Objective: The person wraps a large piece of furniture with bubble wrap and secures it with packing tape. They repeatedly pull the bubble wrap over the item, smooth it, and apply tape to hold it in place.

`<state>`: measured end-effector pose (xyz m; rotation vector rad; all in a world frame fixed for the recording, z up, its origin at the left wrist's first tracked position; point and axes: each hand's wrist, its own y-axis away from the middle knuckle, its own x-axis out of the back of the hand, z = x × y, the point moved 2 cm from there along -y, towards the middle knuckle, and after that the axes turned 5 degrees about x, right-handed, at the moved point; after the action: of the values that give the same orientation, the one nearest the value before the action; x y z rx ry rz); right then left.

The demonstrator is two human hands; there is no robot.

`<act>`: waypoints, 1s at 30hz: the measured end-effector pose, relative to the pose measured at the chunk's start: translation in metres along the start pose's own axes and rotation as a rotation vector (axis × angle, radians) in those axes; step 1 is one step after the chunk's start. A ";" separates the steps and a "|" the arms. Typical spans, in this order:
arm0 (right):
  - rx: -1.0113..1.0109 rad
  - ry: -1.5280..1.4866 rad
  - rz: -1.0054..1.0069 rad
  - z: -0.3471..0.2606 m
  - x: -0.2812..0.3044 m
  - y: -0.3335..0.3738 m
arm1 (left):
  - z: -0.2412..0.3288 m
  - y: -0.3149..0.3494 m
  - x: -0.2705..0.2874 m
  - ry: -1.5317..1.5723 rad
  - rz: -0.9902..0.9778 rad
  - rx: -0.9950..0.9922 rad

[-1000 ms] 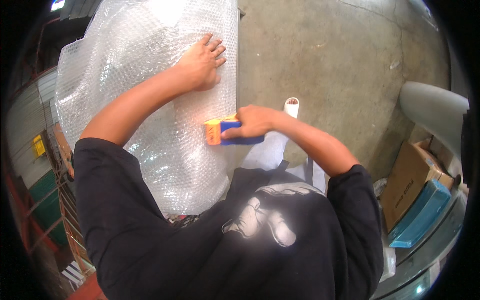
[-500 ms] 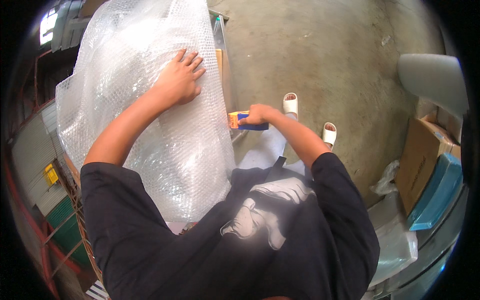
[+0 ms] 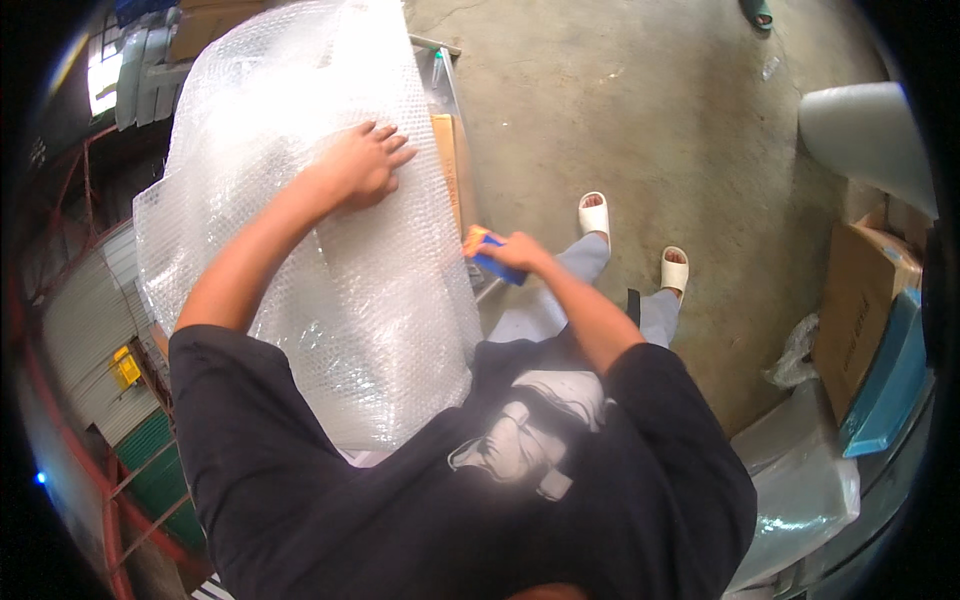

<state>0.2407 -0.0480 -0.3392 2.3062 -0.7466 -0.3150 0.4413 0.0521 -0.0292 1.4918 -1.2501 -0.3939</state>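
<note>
A large sheet of clear bubble wrap lies over the table at my left and hangs past its edge. My left hand rests palm down on it, fingers slightly spread, near the wrap's right edge. Just beyond that edge, my right hand grips a small blue and orange-yellow block-shaped object. Its orange end is turned toward the wrap. Its exact kind does not show, and part of it lies behind my fingers.
Brown cardboard and a metal table frame show beside the wrap. On the right stand a cardboard box, a blue wrapped slab, clear plastic packaging and a pale foam roll. Another person's foot is at the top.
My right hand has shifted slightly down, and the object in it has tilted, its orange end now higher. My left hand stays on the bubble wrap. Another person's foot has appeared at the top right.
</note>
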 end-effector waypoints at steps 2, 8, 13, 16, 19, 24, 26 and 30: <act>-0.062 -0.140 0.043 0.027 0.039 0.025 | -0.022 -0.011 0.007 -0.039 -0.036 0.007; 0.261 0.018 -0.104 -0.051 0.158 0.102 | -0.054 -0.028 0.014 0.027 -0.040 -0.102; 0.719 0.145 -0.250 -0.209 0.194 0.130 | -0.066 -0.026 0.023 -0.096 0.089 -0.064; 0.718 0.299 -0.291 -0.272 0.192 0.125 | -0.074 -0.032 0.025 -0.064 -0.022 -0.070; 0.639 0.347 -0.260 -0.297 0.185 0.117 | -0.079 -0.040 0.024 -0.035 0.013 -0.044; 0.575 0.373 -0.307 -0.270 0.193 0.087 | -0.083 -0.047 0.019 -0.010 -0.044 -0.031; 0.522 0.421 -0.283 -0.238 0.193 0.065 | -0.082 -0.045 0.021 -0.009 -0.015 -0.036; 0.385 0.322 -0.320 -0.162 0.193 -0.001 | -0.078 -0.044 0.023 -0.012 0.022 -0.043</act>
<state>0.4634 -0.0747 -0.2245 2.7537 -0.2918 0.0726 0.5328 0.0660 -0.0313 1.4402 -1.2595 -0.4133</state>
